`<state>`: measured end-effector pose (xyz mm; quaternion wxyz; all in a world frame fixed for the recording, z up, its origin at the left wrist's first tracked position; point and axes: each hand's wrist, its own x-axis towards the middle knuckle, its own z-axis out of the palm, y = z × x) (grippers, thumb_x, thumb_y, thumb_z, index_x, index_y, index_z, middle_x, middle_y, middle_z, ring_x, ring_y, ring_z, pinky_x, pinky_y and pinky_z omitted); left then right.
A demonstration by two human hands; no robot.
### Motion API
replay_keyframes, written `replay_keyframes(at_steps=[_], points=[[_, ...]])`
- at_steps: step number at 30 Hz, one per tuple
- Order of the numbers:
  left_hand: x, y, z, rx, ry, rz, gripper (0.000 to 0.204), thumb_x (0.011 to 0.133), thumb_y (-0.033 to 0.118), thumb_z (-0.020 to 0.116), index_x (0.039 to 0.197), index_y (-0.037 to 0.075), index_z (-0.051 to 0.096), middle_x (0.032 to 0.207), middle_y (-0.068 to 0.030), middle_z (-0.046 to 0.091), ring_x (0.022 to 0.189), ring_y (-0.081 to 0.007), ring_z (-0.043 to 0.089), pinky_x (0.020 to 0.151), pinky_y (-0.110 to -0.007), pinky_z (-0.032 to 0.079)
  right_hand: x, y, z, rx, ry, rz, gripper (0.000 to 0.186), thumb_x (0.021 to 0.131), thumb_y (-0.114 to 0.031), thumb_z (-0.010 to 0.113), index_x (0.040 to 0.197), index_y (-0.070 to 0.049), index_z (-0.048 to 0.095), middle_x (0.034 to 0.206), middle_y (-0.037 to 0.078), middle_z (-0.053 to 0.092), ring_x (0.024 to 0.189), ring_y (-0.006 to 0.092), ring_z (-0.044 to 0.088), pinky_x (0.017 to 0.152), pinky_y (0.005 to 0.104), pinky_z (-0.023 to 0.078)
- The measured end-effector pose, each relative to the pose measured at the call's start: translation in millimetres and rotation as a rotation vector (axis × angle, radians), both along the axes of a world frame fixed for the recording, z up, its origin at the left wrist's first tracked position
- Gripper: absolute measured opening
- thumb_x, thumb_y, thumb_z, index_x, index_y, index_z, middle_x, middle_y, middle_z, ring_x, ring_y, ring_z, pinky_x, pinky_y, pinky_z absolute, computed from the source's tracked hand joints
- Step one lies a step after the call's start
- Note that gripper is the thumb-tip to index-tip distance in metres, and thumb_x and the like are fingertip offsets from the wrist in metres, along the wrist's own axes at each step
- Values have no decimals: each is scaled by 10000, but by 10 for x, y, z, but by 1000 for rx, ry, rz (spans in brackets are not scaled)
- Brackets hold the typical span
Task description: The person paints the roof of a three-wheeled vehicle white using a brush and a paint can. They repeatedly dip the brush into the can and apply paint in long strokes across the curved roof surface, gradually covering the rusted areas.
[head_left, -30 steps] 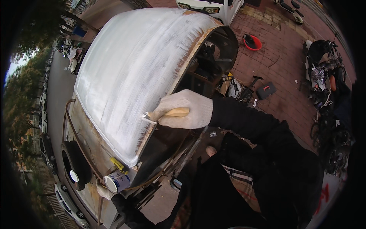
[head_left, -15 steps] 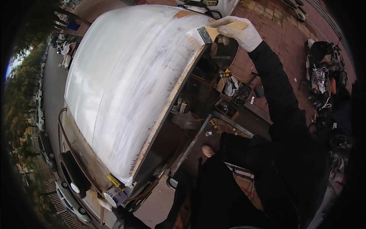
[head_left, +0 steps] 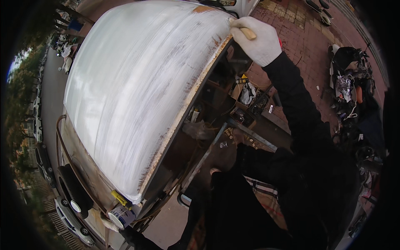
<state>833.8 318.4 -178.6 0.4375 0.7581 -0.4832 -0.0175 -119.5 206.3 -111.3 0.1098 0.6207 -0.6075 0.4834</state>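
Note:
My right hand [head_left: 256, 40], in a white glove, is closed around a paintbrush [head_left: 248, 33] at the far right corner of a white metal roof [head_left: 137, 83]. The wooden handle end shows; the bristles are mostly hidden behind the hand. Streaky white paint covers the roof, with darker scratchy marks toward its rusty near edge [head_left: 183, 110]. An orange-brown patch [head_left: 203, 8] shows at the far end. At the lower left my gloved left hand [head_left: 109, 223] is closed against a paint can [head_left: 121, 217], its fingers partly hidden behind it. A yellow-handled tool [head_left: 119, 197] lies beside the can.
Below the roof edge, a metal frame [head_left: 208, 154] and a box of tools [head_left: 243, 114] are seen. A heap of mixed items [head_left: 350, 87] sits on the brick paving [head_left: 287, 46] to the right. A tire [head_left: 73, 189] and a curved pipe [head_left: 79, 166] are at left.
My right hand has turned over with the paintbrush and reached further along the roof's corner, so the brush head is now hidden. The view has shifted slightly; my left hand stays by the can.

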Motion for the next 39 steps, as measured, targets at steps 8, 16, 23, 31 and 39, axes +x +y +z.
replay_keyframes(at_steps=[8, 16, 23, 31, 39], points=[[-515, -281, 354, 36, 336, 194, 459, 995, 303, 716, 1263, -65, 772, 1255, -200, 777, 1128, -290, 729, 1012, -421, 563, 1918, 463, 307, -4, 108, 63, 80, 921, -166, 739, 909, -95, 705, 837, 102, 650, 695, 334, 714, 635, 427, 584], [-767, 41, 427, -107, -714, -271, 531, 896, 124, 815, 1394, 4, 675, 1188, -224, 786, 1119, -425, 744, 962, -485, 582, 3644, 1043, 258, 2, 124, 133, 92, 930, -171, 746, 899, -97, 699, 820, 121, 658, 709, 367, 717, 644, 443, 589], [-853, 76, 650, -11, -695, -275, 496, 863, 167, 822, 1335, 46, 730, 1034, -218, 788, 946, -428, 765, 856, -526, 586, 4714, 1468, 400, 84, 75, 335, 107, 959, -147, 786, 1033, -73, 765, 916, 91, 715, 763, 253, 756, 661, 374, 598], [-752, 87, 553, 12, -706, -281, 581, 822, 125, 777, 1393, 140, 673, 1072, -121, 761, 1017, -348, 711, 941, -510, 505, 4848, 1767, 785, 254, -1157, 662, 363, 1117, -187, 552, 1288, 122, 637, 827, 184, 746, 668, 201, 710, 636, 309, 588], [-752, 113, 572, -107, -628, -291, 521, 795, 94, 779, 1308, 141, 702, 971, -88, 737, 940, -311, 720, 860, -478, 524, 5607, 1536, 1153, 551, -797, 796, 412, 1088, -257, 670, 1255, 118, 704, 824, 146, 745, 576, 116, 641, 597, 252, 589]])
